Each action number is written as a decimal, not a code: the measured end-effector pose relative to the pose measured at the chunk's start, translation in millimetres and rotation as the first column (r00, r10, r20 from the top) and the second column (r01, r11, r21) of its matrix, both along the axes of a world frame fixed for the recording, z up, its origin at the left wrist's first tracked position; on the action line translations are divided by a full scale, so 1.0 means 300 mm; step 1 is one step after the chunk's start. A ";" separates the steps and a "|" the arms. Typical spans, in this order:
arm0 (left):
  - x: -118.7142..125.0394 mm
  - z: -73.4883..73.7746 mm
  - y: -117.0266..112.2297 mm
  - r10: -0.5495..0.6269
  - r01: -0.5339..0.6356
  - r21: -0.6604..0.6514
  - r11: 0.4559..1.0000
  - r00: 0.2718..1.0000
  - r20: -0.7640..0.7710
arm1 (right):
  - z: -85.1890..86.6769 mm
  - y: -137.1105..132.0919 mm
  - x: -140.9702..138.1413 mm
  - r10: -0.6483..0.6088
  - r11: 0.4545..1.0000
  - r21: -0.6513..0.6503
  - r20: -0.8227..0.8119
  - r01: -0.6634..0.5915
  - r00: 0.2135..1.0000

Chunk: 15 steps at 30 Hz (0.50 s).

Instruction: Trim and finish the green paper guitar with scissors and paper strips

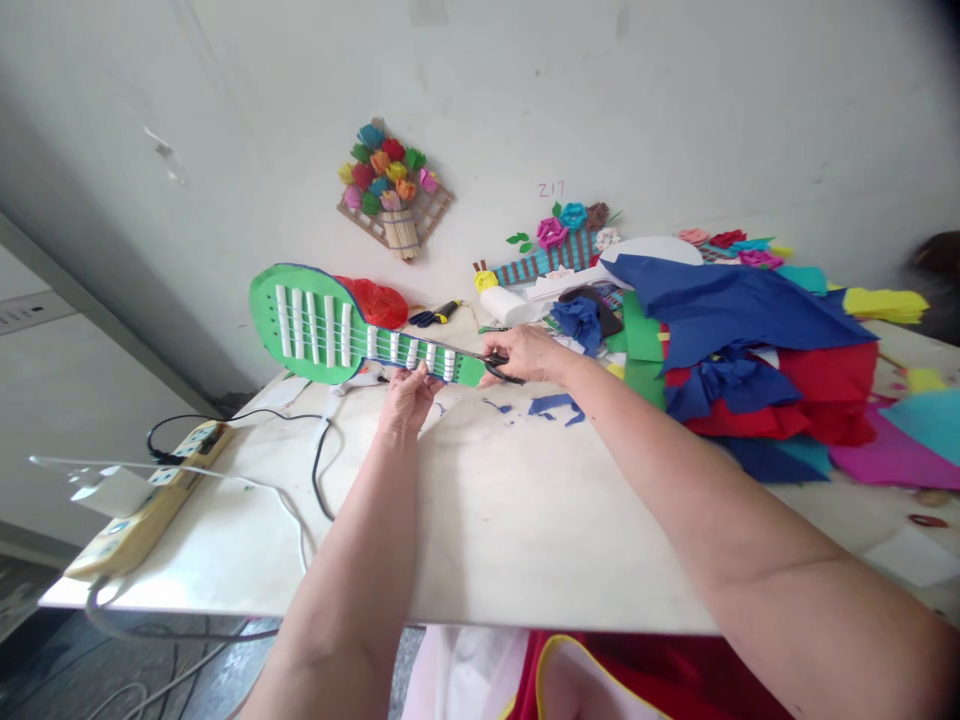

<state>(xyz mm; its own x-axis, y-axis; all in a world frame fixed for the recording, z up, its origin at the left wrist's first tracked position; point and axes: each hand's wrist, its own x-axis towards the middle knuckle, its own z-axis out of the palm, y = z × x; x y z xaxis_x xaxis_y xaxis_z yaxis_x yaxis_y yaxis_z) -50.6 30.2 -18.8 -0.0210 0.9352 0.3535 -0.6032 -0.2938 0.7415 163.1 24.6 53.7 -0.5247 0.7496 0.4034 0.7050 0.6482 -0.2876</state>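
A green paper guitar (pixel 315 325) with white strips and thin strings is held up above the white table (pixel 495 520). My left hand (pixel 407 395) grips its neck from below, fingers closed on it. My right hand (pixel 525 355) is closed around black scissors (pixel 501 366) at the neck's right end, blades touching the green edge. Small blue scraps (pixel 551 407) lie on the table just under the hands.
A heap of coloured felt sheets (pixel 750 350), blue, red, green and magenta, covers the right side. A power strip (pixel 142 500) with cables sits at the left edge. A red mesh bag (pixel 379 302), a utility knife (pixel 439 314) and paper flower crafts (pixel 394 190) are by the wall.
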 end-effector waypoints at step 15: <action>0.005 -0.007 0.000 -0.020 0.020 -0.004 1.000 0.999 -0.030 | 0.004 -0.012 -0.004 0.022 0.999 -0.038 -0.001 -0.022 1.000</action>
<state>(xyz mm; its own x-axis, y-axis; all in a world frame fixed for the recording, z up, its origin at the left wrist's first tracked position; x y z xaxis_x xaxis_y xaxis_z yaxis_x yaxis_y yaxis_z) -49.2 30.3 -21.0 0.0084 0.9366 0.3504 -0.5861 -0.2793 0.7606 162.0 21.2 54.9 -0.5410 0.7527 0.3751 0.6908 0.6521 -0.3123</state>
